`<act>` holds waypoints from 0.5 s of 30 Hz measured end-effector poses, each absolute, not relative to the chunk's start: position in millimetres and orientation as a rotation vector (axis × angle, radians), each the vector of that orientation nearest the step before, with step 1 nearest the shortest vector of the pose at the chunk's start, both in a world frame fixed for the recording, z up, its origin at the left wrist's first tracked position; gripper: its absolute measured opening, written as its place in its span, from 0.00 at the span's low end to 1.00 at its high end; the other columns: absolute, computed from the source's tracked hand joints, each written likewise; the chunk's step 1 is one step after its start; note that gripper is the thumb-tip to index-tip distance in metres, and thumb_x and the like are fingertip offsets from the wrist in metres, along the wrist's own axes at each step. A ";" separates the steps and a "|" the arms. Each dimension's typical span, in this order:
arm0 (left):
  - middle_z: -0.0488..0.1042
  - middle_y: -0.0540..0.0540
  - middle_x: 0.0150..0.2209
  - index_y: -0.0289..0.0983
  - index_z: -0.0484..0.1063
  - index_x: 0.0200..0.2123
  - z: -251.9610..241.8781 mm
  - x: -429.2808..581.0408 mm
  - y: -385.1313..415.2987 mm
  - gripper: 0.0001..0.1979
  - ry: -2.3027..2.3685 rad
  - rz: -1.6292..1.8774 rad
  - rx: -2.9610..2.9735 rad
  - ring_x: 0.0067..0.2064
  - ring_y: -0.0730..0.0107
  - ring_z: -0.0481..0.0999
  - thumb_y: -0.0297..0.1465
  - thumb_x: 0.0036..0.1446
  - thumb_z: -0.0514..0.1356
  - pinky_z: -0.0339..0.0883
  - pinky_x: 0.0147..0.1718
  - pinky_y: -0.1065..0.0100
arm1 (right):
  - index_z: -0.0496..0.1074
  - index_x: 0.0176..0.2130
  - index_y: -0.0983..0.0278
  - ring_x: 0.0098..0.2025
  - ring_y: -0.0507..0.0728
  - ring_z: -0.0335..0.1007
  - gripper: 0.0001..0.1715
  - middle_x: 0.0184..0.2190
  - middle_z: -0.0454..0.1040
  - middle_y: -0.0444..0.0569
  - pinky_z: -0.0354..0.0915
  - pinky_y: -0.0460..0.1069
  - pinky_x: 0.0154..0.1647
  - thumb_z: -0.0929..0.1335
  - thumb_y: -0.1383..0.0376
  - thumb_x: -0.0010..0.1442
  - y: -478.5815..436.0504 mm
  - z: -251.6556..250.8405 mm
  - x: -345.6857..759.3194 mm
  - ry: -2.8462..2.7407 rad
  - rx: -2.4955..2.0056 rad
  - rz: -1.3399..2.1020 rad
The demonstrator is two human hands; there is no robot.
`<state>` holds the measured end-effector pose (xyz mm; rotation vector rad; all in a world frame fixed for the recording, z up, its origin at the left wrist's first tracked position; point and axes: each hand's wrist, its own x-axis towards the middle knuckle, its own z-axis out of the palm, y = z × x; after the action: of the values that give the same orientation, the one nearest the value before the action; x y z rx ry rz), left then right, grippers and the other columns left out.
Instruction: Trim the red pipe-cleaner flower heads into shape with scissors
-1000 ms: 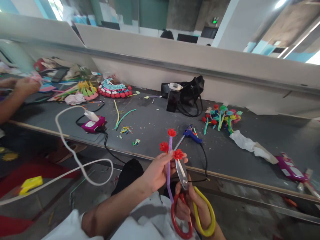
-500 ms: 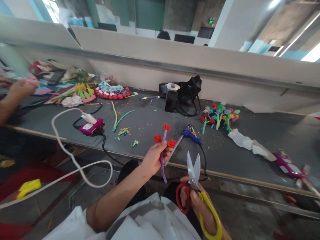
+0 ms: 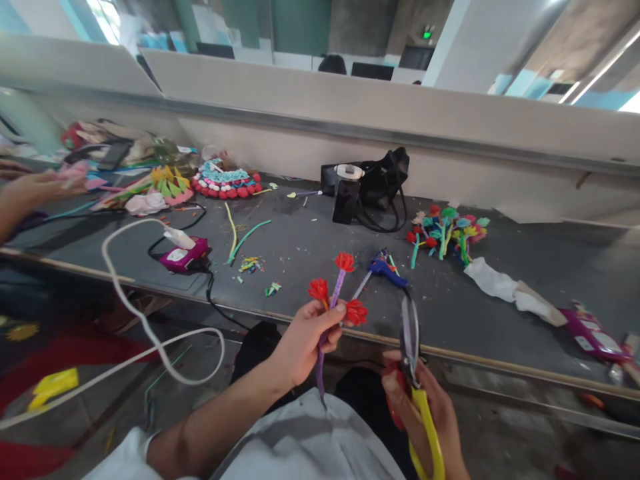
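My left hand (image 3: 313, 337) pinches a purple pipe-cleaner stem (image 3: 321, 373) that carries three red flower heads (image 3: 345, 262). The stem's lower end hangs down in front of my shirt. In my right hand (image 3: 440, 407) are scissors (image 3: 411, 340) with one red and one yellow handle, blades pointing up and close together. The scissors stand apart from the flowers, to their right. Just beyond both hands, a blue glue gun (image 3: 389, 271) lies on the dark table (image 3: 300, 240), with a clear glue stick (image 3: 362, 285) beside it.
Colourful pipe-cleaner flowers (image 3: 447, 233) lie at the right, near crumpled white paper (image 3: 493, 280) and a purple power strip (image 3: 593, 333). Another purple strip (image 3: 185, 255) with a white cable (image 3: 150, 327) is at left. A black bag (image 3: 387, 193) sits behind. A co-worker's hands (image 3: 40, 190) hold something pink.
My left hand has raised the flowers slightly and brought them nearer. The scissors have moved right and turned, and their blades have come together. The co-worker's hand has shifted.
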<state>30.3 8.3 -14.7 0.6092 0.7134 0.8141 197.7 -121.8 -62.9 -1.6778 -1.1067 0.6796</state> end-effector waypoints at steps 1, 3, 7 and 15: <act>0.72 0.51 0.25 0.33 0.69 0.30 -14.5 31.5 5.8 0.18 0.733 0.812 0.619 0.19 0.85 0.59 0.37 0.48 0.73 0.44 0.16 0.78 | 0.73 0.49 0.62 0.21 0.50 0.67 0.27 0.25 0.73 0.40 0.64 0.44 0.21 0.72 0.49 0.57 -119.2 -58.2 198.5 -1.110 -1.702 0.636; 0.73 0.51 0.25 0.33 0.69 0.29 -14.3 35.0 -0.1 0.19 0.759 0.793 0.636 0.19 0.86 0.58 0.39 0.49 0.73 0.43 0.16 0.78 | 0.72 0.51 0.61 0.25 0.51 0.71 0.29 0.28 0.75 0.41 0.69 0.44 0.26 0.74 0.51 0.54 -111.0 -48.4 199.2 -1.175 -1.715 0.540; 0.74 0.49 0.25 0.33 0.70 0.29 -14.1 39.5 -12.2 0.19 0.789 0.721 0.641 0.17 0.86 0.57 0.41 0.48 0.73 0.41 0.15 0.77 | 0.72 0.50 0.61 0.27 0.52 0.74 0.25 0.29 0.77 0.42 0.71 0.45 0.30 0.73 0.54 0.56 -91.2 -33.4 195.8 -1.305 -1.652 0.363; 0.71 0.52 0.20 0.34 0.68 0.27 -17.2 25.6 -14.8 0.18 0.704 0.606 0.729 0.15 0.87 0.51 0.40 0.51 0.71 0.37 0.14 0.76 | 0.74 0.44 0.61 0.23 0.52 0.73 0.16 0.26 0.76 0.43 0.70 0.45 0.26 0.67 0.54 0.63 -80.7 -25.6 184.8 -1.324 -1.610 0.499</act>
<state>25.6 -14.8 -17.2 0.7286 0.7044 0.6056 184.8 -80.7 -25.6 -1.6099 -1.3241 0.4985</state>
